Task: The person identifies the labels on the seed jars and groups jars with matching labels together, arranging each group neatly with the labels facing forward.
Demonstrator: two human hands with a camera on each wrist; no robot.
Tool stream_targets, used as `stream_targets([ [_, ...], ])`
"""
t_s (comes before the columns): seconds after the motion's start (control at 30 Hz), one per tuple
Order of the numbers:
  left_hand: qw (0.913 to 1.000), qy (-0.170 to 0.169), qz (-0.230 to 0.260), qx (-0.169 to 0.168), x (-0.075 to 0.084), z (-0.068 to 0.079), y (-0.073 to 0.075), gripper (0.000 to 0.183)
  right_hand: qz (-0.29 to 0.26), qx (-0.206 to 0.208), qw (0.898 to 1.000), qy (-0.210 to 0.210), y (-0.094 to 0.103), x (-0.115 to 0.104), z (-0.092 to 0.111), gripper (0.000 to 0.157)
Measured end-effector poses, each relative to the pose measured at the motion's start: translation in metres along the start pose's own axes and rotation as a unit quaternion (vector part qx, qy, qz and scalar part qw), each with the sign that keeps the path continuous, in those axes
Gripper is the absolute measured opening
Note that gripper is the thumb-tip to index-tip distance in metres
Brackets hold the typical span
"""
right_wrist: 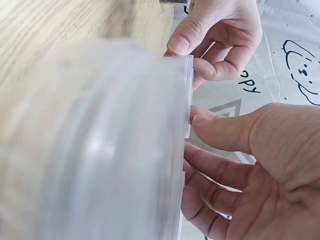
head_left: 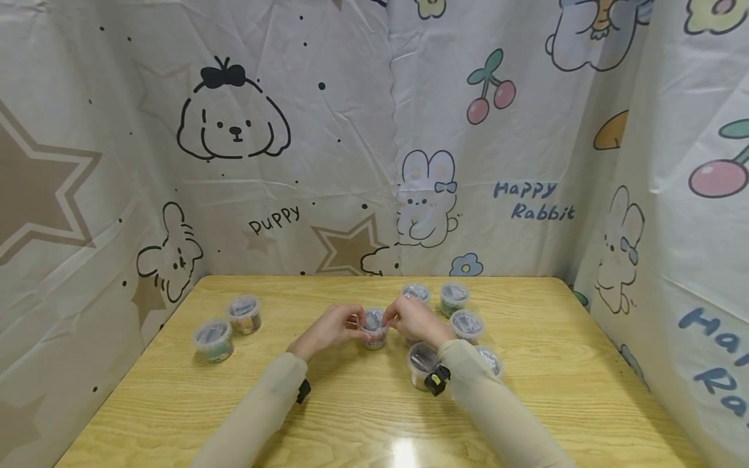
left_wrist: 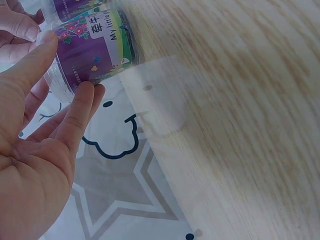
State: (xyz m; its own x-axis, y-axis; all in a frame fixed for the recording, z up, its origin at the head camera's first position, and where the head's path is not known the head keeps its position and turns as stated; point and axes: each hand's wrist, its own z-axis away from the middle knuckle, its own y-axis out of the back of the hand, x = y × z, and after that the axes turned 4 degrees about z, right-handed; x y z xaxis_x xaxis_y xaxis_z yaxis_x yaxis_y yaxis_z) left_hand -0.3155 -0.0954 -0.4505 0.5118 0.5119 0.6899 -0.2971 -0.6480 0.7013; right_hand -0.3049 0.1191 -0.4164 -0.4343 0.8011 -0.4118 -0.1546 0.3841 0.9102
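A small clear plastic tub with a lid stands on the table between both hands. Its printed label, purple with flowers, faces the left wrist view, where my left hand grips the tub with the thumb on one side and fingers on the other. From the other side my right hand pinches the lid's rim with thumb and fingertips. In the right wrist view, my right hand is at the rim below the left hand, while a blurred clear tub close to the camera hides much.
Two lidded tubs, one nearer and one farther, stand on the left. Several more are on the right, including a tub at the back and one beside the right wrist. A printed curtain surrounds the wooden table.
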Motion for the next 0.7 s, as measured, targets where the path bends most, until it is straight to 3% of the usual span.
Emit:
stream_targets([
  [0.4,0.9995,0.023,0.016,-0.011,-0.003,0.0,0.001,0.023,0.0,-0.01,1.0,0.005,0.0,-0.001,0.001,0.017],
  [0.7,0.9999,0.004,-0.014,-0.007,0.002,0.008,0.005,0.023,0.02,0.003,1.0,-0.008,0.003,-0.01,0.003,0.015],
])
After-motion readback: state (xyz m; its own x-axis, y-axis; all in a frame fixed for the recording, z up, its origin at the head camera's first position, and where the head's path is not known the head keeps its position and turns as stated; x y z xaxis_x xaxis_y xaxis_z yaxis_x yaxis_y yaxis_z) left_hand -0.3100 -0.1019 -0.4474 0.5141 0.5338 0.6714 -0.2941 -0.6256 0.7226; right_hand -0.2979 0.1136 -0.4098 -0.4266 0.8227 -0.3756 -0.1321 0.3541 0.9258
